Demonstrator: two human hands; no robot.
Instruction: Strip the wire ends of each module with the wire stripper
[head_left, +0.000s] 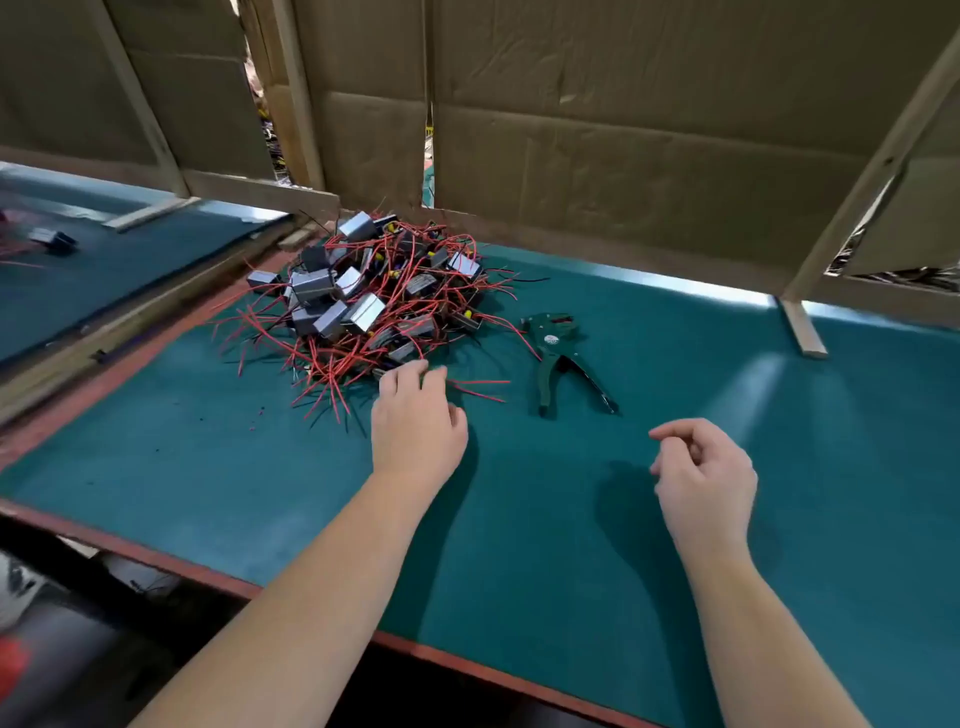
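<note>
At the pile's near edge: the left hand (418, 421) is reaching forward palm down, its fingers (410, 371) lying fairly straight, tips touching a few loose red wires (480, 382). The thumb is sitting apart on the right side, so the hand is loose and grasping nothing.
Right hand: the right hand (701, 467) is hovering over bare mat, well apart from the pile, with fingers hanging loosely curled around nothing.
Wire stripper: the wire stripper (558, 358) is lying flat on the mat, just to the right of the pile and farther out than both hands, touching neither. It is dark green with a round pale label near the pivot. Its head is pointing away from the person and its two handles are splaying open towards them.
Modules: the pile of modules (363, 306) is sitting on the far left part of the mat, close to the cardboard. Small grey box-shaped bodies are lying tumbled at every angle, a few showing yellow parts.
Wires: thin red leads are sticking out of the pile in all directions and tangling, with some black ones among them. Their ends are showing too small to tell whether they are bare.
Surface: a green mat (675, 597) is covering the table, with a red-brown edge running along the near side.
Backdrop: cardboard panels (623, 156) on pale wooden frames are standing along the far side.
Left side: a neighbouring table (130, 270) is carrying a blurred grey module (52, 240).
</note>
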